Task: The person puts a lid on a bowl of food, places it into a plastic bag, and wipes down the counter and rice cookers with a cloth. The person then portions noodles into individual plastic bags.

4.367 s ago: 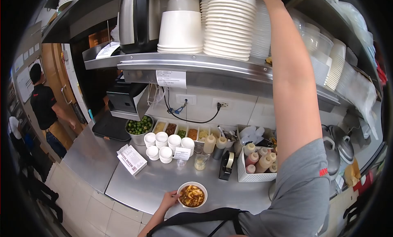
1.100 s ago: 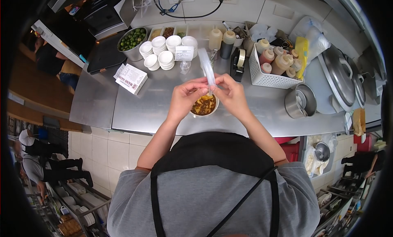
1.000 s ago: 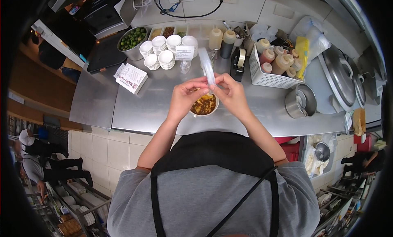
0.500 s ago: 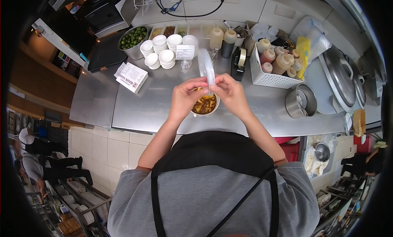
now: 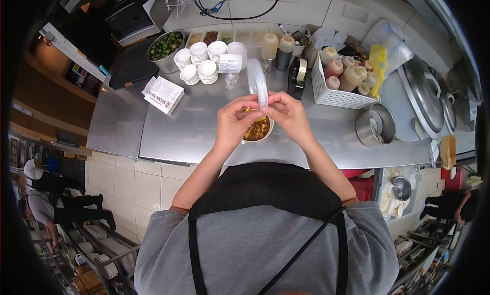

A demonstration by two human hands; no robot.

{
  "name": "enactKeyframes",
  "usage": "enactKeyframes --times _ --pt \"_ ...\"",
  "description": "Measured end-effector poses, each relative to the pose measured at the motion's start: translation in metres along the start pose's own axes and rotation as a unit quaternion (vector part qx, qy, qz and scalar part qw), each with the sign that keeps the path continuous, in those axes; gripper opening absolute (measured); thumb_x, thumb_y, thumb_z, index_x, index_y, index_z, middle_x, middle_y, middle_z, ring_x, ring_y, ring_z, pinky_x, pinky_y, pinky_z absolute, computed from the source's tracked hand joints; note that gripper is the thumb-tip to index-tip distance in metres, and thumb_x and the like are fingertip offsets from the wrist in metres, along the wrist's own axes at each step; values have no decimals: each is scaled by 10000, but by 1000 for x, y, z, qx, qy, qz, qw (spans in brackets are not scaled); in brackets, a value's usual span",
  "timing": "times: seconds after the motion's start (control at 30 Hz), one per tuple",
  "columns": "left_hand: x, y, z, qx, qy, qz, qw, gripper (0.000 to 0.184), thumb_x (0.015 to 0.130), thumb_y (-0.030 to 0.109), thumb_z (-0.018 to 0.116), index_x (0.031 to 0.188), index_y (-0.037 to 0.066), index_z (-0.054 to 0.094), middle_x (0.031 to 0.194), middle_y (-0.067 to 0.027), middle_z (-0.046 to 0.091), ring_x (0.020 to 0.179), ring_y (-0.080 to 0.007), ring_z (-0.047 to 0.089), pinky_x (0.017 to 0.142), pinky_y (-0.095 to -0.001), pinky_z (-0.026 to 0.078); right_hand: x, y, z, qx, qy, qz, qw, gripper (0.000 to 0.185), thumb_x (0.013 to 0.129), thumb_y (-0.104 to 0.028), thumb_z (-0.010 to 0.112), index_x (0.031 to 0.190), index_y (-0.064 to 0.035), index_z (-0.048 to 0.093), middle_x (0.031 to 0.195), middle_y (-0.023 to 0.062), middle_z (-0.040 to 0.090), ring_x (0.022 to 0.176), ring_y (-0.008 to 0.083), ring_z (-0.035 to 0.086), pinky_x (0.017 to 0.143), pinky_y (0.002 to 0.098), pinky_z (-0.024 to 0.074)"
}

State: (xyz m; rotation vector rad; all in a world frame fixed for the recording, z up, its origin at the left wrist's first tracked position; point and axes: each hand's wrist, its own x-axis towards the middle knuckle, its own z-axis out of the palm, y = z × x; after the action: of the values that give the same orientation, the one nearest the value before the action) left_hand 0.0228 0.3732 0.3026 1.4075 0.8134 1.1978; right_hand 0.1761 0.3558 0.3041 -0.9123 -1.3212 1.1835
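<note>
Two people [image 5: 42, 206] in dark aprons are well to the left of the fingers, far below the level of the counter [image 5: 194, 144]; nearer, up and left of the fingers, a flat black case [image 5: 133, 69] lies on the steel, then a white printed box [image 5: 164, 96] and, behind it, a metal bin of green limes [image 5: 166, 45]. Several stacks of white cups [image 5: 206, 68] come next, ahead and left of the fingertips, with a printed slip [image 5: 230, 63] against the rightmost ones. The left hand [image 5: 229, 120] pinches the bottom of the clear plastic lids [image 5: 259, 83], thumb on the near side, and the lids stand on edge, rising away from the fingers; how many are nested together I cannot tell. Right under the fingers, partly hidden by them, the white bowl [image 5: 270, 132] of brown, saucy food sits on the counter; whether any fingertip touches it is not clear. The right hand [image 5: 288, 116] grips the same lower edge from the other side. Beyond its fingers stand a pale and a dark squeeze bottle [image 5: 285, 55], then a tape dispenser [image 5: 297, 81]; further right are a white basket [image 5: 334, 97] of bottles, a metal pot [image 5: 363, 134] and large steel pot lids [image 5: 421, 96]
</note>
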Motion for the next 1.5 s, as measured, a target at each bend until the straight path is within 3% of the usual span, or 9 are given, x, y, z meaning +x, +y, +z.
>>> enactKeyframes --times 0.07,0.17,0.27,0.37,0.87,1.33,1.5 --pt "-1 0 0 5 1 2 1000 134 706 -41 636 836 -40 603 1060 -123 548 869 -166 584 744 -270 526 0 1 1 15 14 4 1000 148 769 -74 616 881 3 557 1155 155 507 1037 200 502 832 295 431" --pt "-1 0 0 4 2 7 1000 130 709 -44 632 836 -44 601 1059 -127 548 870 -167 583 749 -273 525 -1 1 0 1 5 12 1000 106 797 -17 569 884 18 520 1179 144 474 964 121 515 837 269 422" --pt "-1 0 0 -1 3 11 1000 127 711 -48 628 835 -47 599 1059 -130 547 872 -168 582 753 -275 523 0 4 -2 19 5 16 1000 105 797 -15 569 883 21 522 1184 141 472 955 121 522 827 264 429" --pt "-2 1 0 -6 2 11 1000 129 710 -51 627 836 -50 597 1064 -133 545 872 -168 581 754 -275 522 0 4 -2 51 14 14 999 138 760 -56 622 875 -3 568 1165 158 498 1053 197 489 874 302 396" --pt "-4 -5 0 -13 8 -1 1000 100 717 -57 617 812 -35 593 1056 -127 547 871 -152 573 744 -262 508 4 8 -10 -58 19 -31 998 94 696 -44 660 775 -17 617 1101 120 536 1035 191 497 891 298 367" --pt "-5 1 1 -22 -14 -15 1000 101 720 -61 617 810 -23 594 1039 -123 547 845 -143 575 748 -259 496 4 7 -12 -30 17 -27 999 106 668 -54 677 771 -41 658 1092 92 540 1013 190 504 870 292 376" --pt "-6 3 5 47 1 21 999 107 710 -52 626 809 -36 589 1026 -125 547 830 -141 581 729 -258 508 5 8 -14 -47 15 -32 998 105 667 -56 678 770 -48 660 1091 86 538 1007 192 502 865 292 378"
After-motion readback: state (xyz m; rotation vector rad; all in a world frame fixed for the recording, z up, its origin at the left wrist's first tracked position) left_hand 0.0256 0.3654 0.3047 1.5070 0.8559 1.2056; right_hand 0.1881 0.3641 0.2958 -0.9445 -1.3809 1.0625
